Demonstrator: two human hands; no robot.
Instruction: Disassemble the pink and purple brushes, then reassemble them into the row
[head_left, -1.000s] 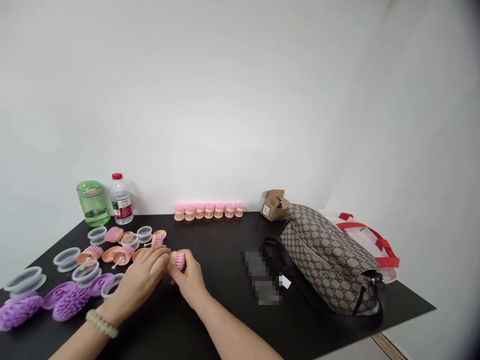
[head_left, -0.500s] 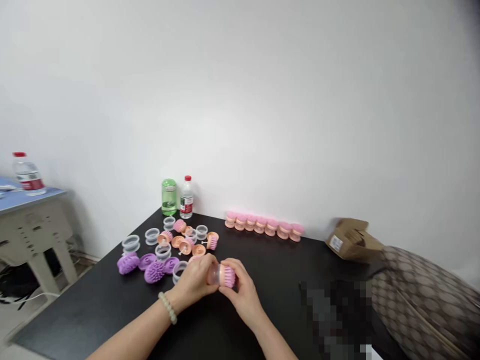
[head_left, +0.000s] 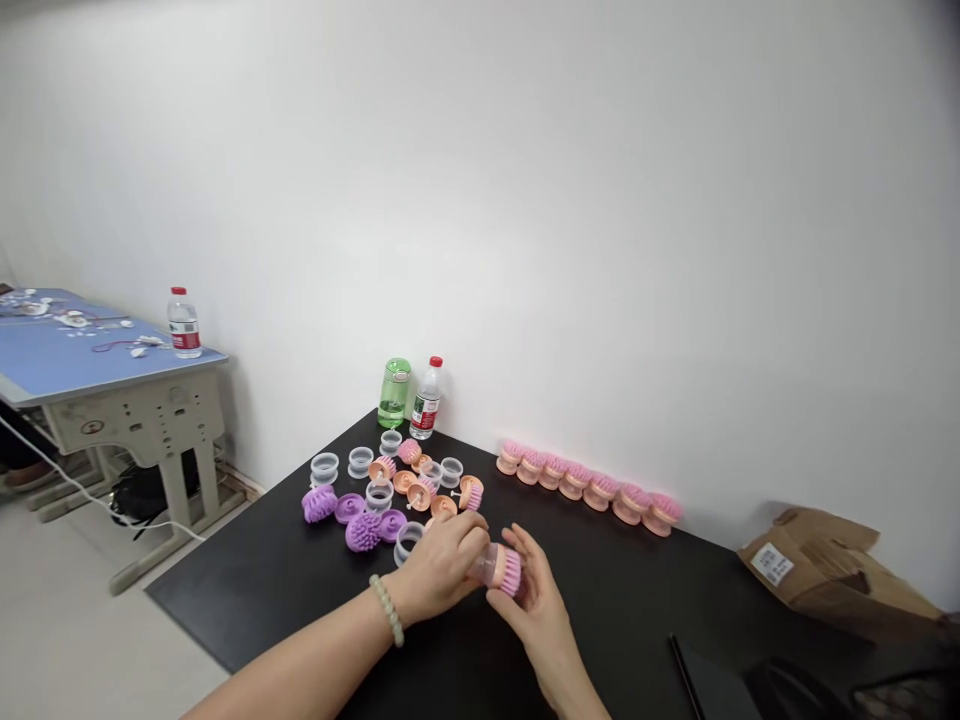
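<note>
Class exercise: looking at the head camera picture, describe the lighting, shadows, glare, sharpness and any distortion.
In the head view, soft, even light falls on the wall, with no harsh shadows or strong glare; the brush, left hand and right hand look only slightly soft; the wide, tilted framing makes the table edges slant; the top right corner darkens.

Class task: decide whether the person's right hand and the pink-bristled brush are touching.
Touching. The head view shows the right hand curled around the pink-bristled brush, its fingers pressed against the brush's side.
</note>
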